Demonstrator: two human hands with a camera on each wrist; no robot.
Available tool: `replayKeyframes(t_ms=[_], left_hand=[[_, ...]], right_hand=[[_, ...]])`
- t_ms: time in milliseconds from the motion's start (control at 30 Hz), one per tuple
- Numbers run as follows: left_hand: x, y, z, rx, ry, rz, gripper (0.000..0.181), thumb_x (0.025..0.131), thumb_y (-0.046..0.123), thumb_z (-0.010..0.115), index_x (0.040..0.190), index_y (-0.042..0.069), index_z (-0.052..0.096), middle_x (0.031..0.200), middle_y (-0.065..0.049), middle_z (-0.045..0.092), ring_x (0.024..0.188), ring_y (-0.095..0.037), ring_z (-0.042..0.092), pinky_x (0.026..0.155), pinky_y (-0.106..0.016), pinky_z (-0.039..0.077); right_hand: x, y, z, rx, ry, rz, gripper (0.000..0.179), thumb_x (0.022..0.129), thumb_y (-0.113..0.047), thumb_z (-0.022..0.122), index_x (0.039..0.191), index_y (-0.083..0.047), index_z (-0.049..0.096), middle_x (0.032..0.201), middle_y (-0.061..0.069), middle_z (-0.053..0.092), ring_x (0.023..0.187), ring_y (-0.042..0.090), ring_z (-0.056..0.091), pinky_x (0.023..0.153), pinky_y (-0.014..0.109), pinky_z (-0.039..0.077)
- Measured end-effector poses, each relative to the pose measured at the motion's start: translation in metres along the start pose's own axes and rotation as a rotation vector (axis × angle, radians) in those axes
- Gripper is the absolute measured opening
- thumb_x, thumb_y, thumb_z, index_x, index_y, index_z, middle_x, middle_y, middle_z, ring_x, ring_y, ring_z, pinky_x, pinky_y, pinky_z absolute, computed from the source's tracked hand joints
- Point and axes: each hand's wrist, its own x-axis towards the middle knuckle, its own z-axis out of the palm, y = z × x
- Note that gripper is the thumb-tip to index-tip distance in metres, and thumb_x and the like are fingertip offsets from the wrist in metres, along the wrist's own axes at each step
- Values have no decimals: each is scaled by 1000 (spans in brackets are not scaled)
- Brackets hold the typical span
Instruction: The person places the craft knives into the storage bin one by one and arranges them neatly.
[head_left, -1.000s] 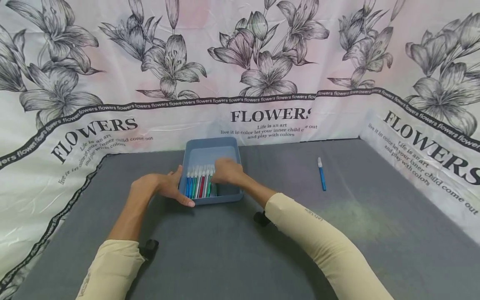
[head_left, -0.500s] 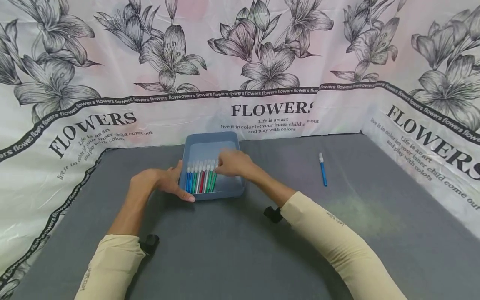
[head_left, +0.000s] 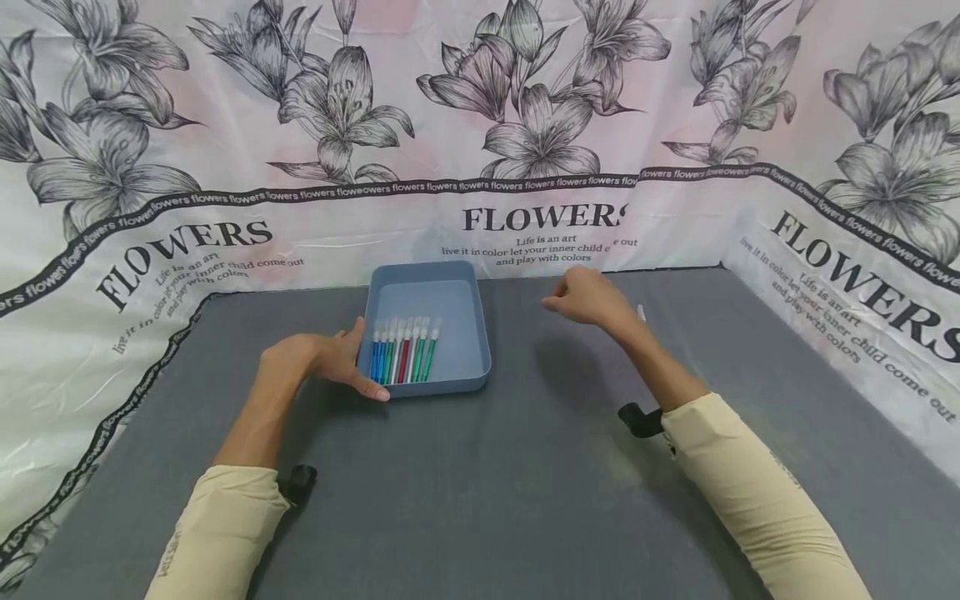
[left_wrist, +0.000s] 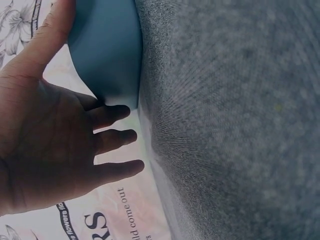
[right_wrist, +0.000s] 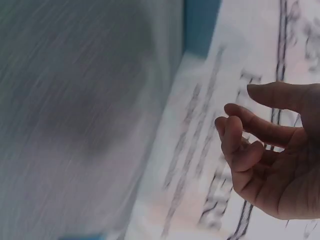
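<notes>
A blue-grey tray (head_left: 461, 329) sits near the back of the table, with several slim markers side by side in its left half. They are blue, green, red and whitish, with pale caps; the rightmost green marker (head_left: 431, 354) leans a little apart. My left hand (head_left: 326, 362) rests against the tray's left side and near front corner, fingers (left_wrist: 115, 171) straight and spread. My right hand (head_left: 588, 296) hovers right of the tray, its fingers loosely curled and holding nothing. Beyond the right forearm shows the pale cap of another marker (head_left: 641, 312), its body hidden.
The grey tabletop (head_left: 465, 492) stretches in front of the tray. A white cloth (head_left: 547, 233) printed with flowers and lettering hangs along the back and both sides. Each forearm carries a dark wrist camera (head_left: 641, 419) below the sleeve's end.
My right hand has let go of the rightmost green marker, lifted out of the tray and moved right toward the marker on the table. The left hand stays at the tray.
</notes>
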Motion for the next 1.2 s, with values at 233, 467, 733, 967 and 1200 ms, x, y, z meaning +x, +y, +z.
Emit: replayKeyframes(t_ms=[233, 467, 733, 967, 1200], left_hand=[[-3, 1, 2, 26, -3, 34, 144, 83, 71, 75, 162, -4, -19, 170, -37, -2, 161, -53, 5, 127, -67, 17], [-3, -2, 2, 11, -4, 49, 149, 79, 77, 75, 162, -4, -20, 171, -36, -6, 161, -52, 2, 128, -68, 14], [-4, 1, -1, 18, -9, 63, 147, 83, 73, 74, 160, -6, -22, 171, -37, -7, 161, -53, 1, 127, -68, 15], [-4, 2, 0, 48, 5, 65, 145, 83, 74, 73, 161, -5, -21, 170, -37, -5, 160, -53, 3, 126, -69, 17], [-6, 0, 1, 43, 0, 56, 146, 83, 74, 73, 161, -6, -20, 170, -37, -5, 161, -53, 4, 127, -68, 17]], right_hand=[[-16, 65, -22, -99, -73, 202, 47, 101, -24, 61, 56, -16, 49, 50, -8, 31, 49, 8, 25, 50, 25, 26], [-23, 109, -35, -192, -195, 309, 47, 99, -23, 61, 56, -19, 41, 48, -8, 36, 47, 8, 35, 51, 26, 33], [-24, 128, -30, -154, -203, 322, 45, 98, -25, 67, 58, -17, 48, 49, -7, 47, 48, 9, 49, 52, 26, 39], [-19, 137, -24, -126, -202, 300, 43, 94, -20, 67, 54, -15, 53, 48, -5, 51, 45, 8, 44, 51, 25, 36], [-18, 133, -21, -58, -208, 270, 39, 91, -16, 63, 54, -15, 52, 47, -6, 48, 45, 7, 40, 50, 24, 34]])
